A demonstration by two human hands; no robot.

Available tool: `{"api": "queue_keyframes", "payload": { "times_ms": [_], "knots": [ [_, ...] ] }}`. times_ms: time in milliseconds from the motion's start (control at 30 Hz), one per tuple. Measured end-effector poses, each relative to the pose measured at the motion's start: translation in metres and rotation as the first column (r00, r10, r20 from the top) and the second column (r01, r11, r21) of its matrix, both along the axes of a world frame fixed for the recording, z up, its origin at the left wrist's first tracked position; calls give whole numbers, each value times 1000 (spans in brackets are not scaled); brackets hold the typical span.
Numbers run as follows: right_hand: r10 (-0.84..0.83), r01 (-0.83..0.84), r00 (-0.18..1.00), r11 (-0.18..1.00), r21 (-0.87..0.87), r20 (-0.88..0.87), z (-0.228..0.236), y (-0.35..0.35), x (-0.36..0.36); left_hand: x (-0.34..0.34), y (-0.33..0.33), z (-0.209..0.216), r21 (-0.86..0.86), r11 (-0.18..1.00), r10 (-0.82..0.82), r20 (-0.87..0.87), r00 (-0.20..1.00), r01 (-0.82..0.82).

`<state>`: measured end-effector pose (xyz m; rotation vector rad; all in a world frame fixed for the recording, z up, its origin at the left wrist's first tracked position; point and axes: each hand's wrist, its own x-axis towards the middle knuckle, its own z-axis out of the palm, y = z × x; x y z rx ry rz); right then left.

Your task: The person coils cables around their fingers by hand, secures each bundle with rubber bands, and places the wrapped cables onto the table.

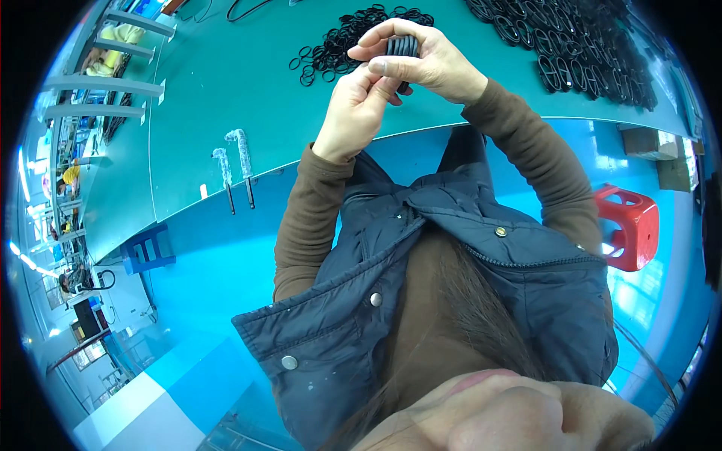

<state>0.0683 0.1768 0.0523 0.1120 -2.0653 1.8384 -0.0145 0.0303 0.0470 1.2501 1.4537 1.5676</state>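
A tightly coiled black cable (403, 46) is held above the green table's near edge. My right hand (444, 68) curls around the coil, with thumb and fingers on either side of it. Just below and to the left, my left hand (352, 109) is closed, its thumb and fingers at the coil's lower end, where a dark piece shows. My fingers hide part of the coil. Beyond my hands lies a pile of small black rings (335, 46) on the green table (248, 83).
Several rows of coiled black cables (564, 56) cover the table's right side. Two long tools with plastic-wrapped ends (241, 154) lie at the near left edge. A red stool (635, 229) stands at right, near cardboard boxes (653, 144); a blue stool (149, 249) is under the table.
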Motion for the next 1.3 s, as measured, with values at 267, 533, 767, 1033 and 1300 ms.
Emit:
{"api": "queue_keyframes", "payload": {
  "times_ms": [267, 533, 767, 1033, 1300],
  "knots": [
    [18, -16, 1000, 996, 92, -18, -5, 1, -3, -6, 1, -9, -17, 995, -101, -29, 994, 100],
    [107, -110, 992, 993, 41, 59, -1, -1, 3, -4, 1, -14, -9, 994, -108, -103, 989, 108],
    [137, -139, 985, 990, 17, 101, -3, -4, 4, -1, 1, -18, -9, 993, -115, 6, 993, 115],
    [155, -151, 980, 988, -36, 125, -15, -8, -1, -7, 2, -27, -13, 985, -170, 108, 979, 173],
    [87, -84, 996, 993, 85, -32, -29, -9, -7, -11, 0, -32, -19, 996, -81, 34, 996, 82]
  ]
}}
